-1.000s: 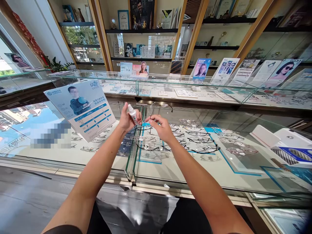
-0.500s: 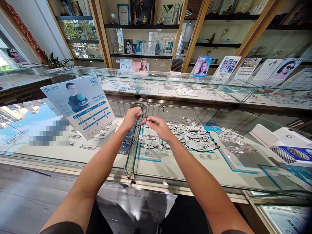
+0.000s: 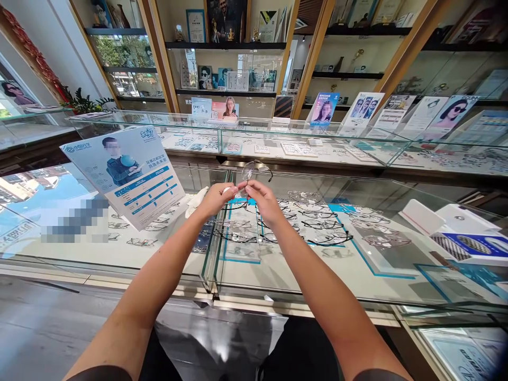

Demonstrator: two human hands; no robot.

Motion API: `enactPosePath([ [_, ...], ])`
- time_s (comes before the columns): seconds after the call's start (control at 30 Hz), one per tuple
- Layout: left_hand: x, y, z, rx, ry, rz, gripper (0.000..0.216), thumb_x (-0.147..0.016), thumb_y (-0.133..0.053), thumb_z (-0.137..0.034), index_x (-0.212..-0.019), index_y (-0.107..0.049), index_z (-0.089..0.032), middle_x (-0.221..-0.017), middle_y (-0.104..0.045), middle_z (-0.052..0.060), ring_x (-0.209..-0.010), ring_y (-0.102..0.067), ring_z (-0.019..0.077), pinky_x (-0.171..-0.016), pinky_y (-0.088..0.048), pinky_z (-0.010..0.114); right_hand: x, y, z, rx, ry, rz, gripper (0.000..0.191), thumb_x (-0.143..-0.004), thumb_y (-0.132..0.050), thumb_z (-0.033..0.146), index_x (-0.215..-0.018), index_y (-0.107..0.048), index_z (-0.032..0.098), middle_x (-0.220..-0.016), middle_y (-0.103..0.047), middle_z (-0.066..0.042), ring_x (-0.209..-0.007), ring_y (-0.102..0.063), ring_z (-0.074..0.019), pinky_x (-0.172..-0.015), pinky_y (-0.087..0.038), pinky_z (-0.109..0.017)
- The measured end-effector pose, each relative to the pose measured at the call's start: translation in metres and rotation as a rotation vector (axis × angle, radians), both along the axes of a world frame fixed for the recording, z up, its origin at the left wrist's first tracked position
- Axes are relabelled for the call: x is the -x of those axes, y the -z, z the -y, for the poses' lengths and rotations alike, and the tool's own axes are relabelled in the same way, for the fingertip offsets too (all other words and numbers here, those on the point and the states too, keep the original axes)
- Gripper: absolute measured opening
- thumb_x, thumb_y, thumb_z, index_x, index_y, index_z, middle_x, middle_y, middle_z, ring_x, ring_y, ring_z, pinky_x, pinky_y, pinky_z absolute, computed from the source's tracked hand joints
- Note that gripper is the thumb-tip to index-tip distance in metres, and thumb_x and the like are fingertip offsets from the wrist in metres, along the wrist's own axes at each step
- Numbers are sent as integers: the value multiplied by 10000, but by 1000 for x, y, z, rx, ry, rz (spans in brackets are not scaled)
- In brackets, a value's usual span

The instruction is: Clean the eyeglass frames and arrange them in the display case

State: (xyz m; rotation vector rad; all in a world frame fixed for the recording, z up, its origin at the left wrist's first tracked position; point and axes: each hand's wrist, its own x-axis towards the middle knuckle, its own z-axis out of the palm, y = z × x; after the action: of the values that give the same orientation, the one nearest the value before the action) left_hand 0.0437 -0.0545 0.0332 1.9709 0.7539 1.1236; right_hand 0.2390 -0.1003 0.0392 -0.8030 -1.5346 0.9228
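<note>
A pair of thin-rimmed eyeglasses (image 3: 248,170) is raised above the glass counter, lenses up and one dark-tipped temple showing to the right. My right hand (image 3: 265,203) pinches it low down, near a thin temple that hangs below the fingers. Touching those fingertips from the left, my left hand (image 3: 217,200) is closed at the same spot on the glasses. A crumpled white cloth (image 3: 196,202) shows just left of my left hand; whether it lies on the counter or hangs from the hand I cannot tell.
Inside the glass display counter (image 3: 301,288) lie rows of eyeglass frames (image 3: 325,225). A slanted printed sign (image 3: 129,177) stands on the left, an open white box (image 3: 472,241) on the right. Another glass case (image 3: 257,127) and shelves are behind.
The glasses have turned so the lenses face me more, with the front spread to the right. My left hand has come down and right, meeting my right hand's fingertips.
</note>
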Motion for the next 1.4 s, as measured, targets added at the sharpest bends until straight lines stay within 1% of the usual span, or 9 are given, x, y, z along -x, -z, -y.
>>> enactPosePath([
  [0.1,4,1,-8,8,-14,32,635,-961,-524,-790,-698,-564,-213,-701,-527,28,-686,-475,194,-707,-380,342,-2,1,-1,9,-7,-13,358,-994,-680,610,-1057,-781,272,-1115,-809,-35,-1098,-709,-240,-981,-553,-396],
  [0.17,11,1,-16,-8,-108,34,562,-989,-519,-717,-754,-589,-211,-751,-569,37,-724,-501,201,-727,-400,337,-2,1,-1,18,-15,-39,342,-989,-691,596,-1064,-782,276,-1122,-815,-35,-1074,-699,-235,-947,-540,-385],
  [0.3,35,4,-37,56,-537,-34,152,-966,-627,-371,-951,-600,-222,-902,-616,28,-848,-554,214,-788,-428,316,-3,1,-2,58,-30,-88,325,-976,-713,594,-1059,-793,290,-1152,-822,-34,-1020,-672,-222,-875,-507,-368],
  [0.37,48,8,-46,83,-721,-91,83,-962,-619,-263,-1033,-597,-226,-1028,-635,48,-968,-595,232,-862,-456,322,-3,2,-2,67,-40,-101,304,-977,-719,585,-1046,-800,300,-1145,-822,-27,-1023,-663,-219,-870,-492,-365],
  [0.53,73,25,-61,92,-1004,-272,121,-1013,-661,-318,-1036,-618,-207,-1169,-659,116,-1118,-622,282,-943,-468,353,-3,3,-2,75,-46,-117,291,-959,-742,579,-1020,-811,302,-1116,-819,-19,-1017,-644,-216,-873,-469,-362],
  [0.8,81,44,-73,214,-1020,-305,353,-1001,-722,-237,-1337,-616,-219,-1330,-762,115,-1183,-697,276,-933,-463,346,-1,1,0,81,-37,-111,309,-944,-750,595,-998,-809,296,-1093,-817,-18,-1020,-639,-219,-875,-457,-362],
  [1.03,81,47,-74,217,-1008,-302,351,-986,-722,-198,-1309,-590,-228,-1372,-758,122,-1245,-706,277,-943,-484,353,0,0,1,72,-40,-107,328,-937,-751,613,-1008,-814,299,-1112,-818,-24,-1041,-654,-230,-927,-484,-385],
  [1.23,81,48,-73,235,-1012,-288,417,-945,-734,-137,-1286,-512,-226,-1291,-762,120,-1142,-736,263,-907,-494,353,0,0,2,66,-46,-95,327,-951,-738,610,-1013,-807,296,-1119,-813,-28,-1087,-664,-241,-967,-494,-401],
  [1.4,73,39,-64,193,-1040,-301,465,-912,-734,-171,-1296,-476,-217,-1263,-702,143,-1134,-706,301,-912,-516,394,0,-1,2,66,-49,-99,288,-966,-730,578,-1019,-808,306,-1129,-812,-28,-1081,-663,-238,-993,-495,-416],
])
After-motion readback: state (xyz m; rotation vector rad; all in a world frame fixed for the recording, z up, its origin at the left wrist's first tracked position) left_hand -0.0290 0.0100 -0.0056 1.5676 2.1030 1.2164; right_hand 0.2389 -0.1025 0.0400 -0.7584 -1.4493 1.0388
